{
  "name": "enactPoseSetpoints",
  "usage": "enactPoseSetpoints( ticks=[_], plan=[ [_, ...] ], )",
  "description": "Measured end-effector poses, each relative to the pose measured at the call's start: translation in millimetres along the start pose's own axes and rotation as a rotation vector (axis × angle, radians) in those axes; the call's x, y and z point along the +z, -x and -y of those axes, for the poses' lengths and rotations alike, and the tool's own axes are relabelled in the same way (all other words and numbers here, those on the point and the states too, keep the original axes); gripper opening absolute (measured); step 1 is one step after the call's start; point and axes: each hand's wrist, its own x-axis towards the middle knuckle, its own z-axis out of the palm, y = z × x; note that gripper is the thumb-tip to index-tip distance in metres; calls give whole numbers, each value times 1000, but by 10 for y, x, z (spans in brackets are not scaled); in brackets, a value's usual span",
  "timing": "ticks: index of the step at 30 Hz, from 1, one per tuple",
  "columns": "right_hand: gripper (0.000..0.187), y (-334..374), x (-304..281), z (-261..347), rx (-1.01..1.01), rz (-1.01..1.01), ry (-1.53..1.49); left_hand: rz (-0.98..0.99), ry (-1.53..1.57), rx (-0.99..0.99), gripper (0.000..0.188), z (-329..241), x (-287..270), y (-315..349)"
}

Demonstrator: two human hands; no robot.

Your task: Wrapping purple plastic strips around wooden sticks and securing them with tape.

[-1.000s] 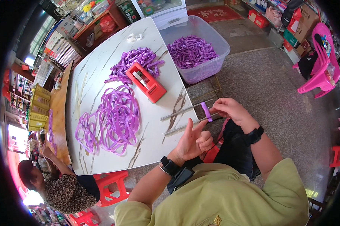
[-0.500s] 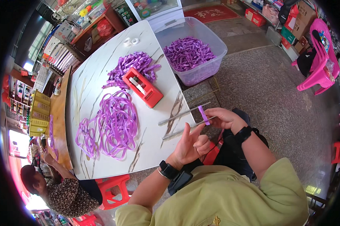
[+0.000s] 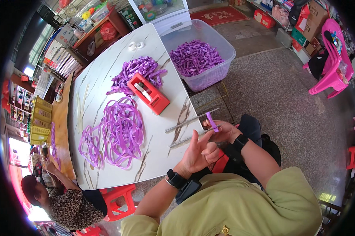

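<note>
A short loop of purple ribbon is stretched around two thin metal rods, the far rod and the near rod, which stick out past the table's right edge. My right hand is closed around the ribbon, its fingertips showing on the ribbon's left side; the exact grip is partly hidden. Beside the near rod is my left hand, thumb raised, index finger stretched toward the ribbon's lower end and the other fingers curled. No object shows in it.
On the marble-patterned table lie a red tape dispenser, a heap of purple ribbon pieces, long ribbon coils and tape rolls. A clear bin of purple pieces stands right. Another person sits left.
My right hand has shifted left and turned, its fingertips passing from the ribbon's right side to its left. My left hand has barely moved.
</note>
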Motion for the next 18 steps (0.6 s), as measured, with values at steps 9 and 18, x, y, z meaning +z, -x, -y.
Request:
enactPoseSetpoints(
  ticks=[9, 18],
  plan=[
    [18, 49, 247, -62, -165, -143, 207, 35, 33, -3, 64, -4, -28, 0],
    [33, 382, 716, 17, -698, -879, 1192, -15, 1, -7, 60, 6, -11, 4]
  ],
)
